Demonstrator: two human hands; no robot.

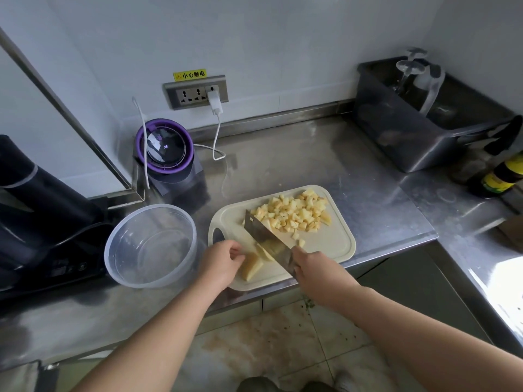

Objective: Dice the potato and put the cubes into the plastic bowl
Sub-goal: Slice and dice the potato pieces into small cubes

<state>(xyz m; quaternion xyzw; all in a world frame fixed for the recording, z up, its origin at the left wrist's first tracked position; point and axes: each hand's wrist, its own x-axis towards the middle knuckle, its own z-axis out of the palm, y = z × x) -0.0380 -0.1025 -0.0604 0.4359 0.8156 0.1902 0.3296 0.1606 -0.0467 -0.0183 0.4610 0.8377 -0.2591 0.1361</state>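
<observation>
The plastic bowl (150, 247) stands empty at 9 o'clock of the cutting board (331, 244). The left hand (222, 260), fingers curled, steadies the uncut potato piece (252, 268) at the board's 7 o'clock. It sits close beside the cleaver (266, 236), which the right hand (314, 271) grips; a slip could cut it. The cubes (294, 213) heaped at 1 o'clock may spill off the rim.

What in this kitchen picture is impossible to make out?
All in the head view:
1. Knife handle: hidden inside the right hand.
2. Uncut potato piece: partly covered by the left hand and the blade.
3. Bottle label: blurred and cut off by the right edge.
4. Black appliance: cut off by the left edge.
5. Grey tub contents: too blurred to identify.
</observation>
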